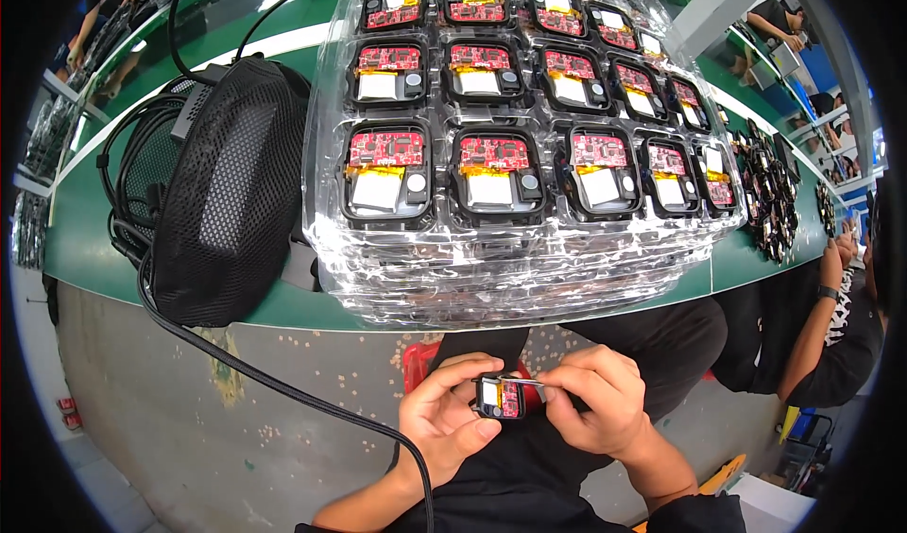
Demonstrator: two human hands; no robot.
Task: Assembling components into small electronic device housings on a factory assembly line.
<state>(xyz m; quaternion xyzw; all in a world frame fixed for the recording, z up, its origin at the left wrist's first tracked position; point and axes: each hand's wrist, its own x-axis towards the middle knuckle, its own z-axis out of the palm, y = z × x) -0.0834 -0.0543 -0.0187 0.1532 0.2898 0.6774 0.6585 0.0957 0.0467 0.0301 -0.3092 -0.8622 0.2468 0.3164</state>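
Over my lap, my left hand (436, 426) grips a small black watch-like housing (511, 402) by its edges, fingers behind and thumb in front. Its open face shows a red circuit board, some yellow tape and a whitish battery. From the right, my right hand (602, 399) pinches slim metal tweezers (526, 381), whose tips lie at the upper edge of the housing. Whether the tips touch a part inside is too small to tell. Beyond my hands, a tall stack of clear plastic trays (529, 273) stands on the green table, its top tray holding rows of similar housings.
Left of the trays, a black mesh bag (231, 193) sits beside coiled cables. A black cable (283, 388) runs down past my left forearm. The table's front edge (274, 318) lies ahead. At right are piled black parts (770, 193) and a co-worker's arm (814, 330).
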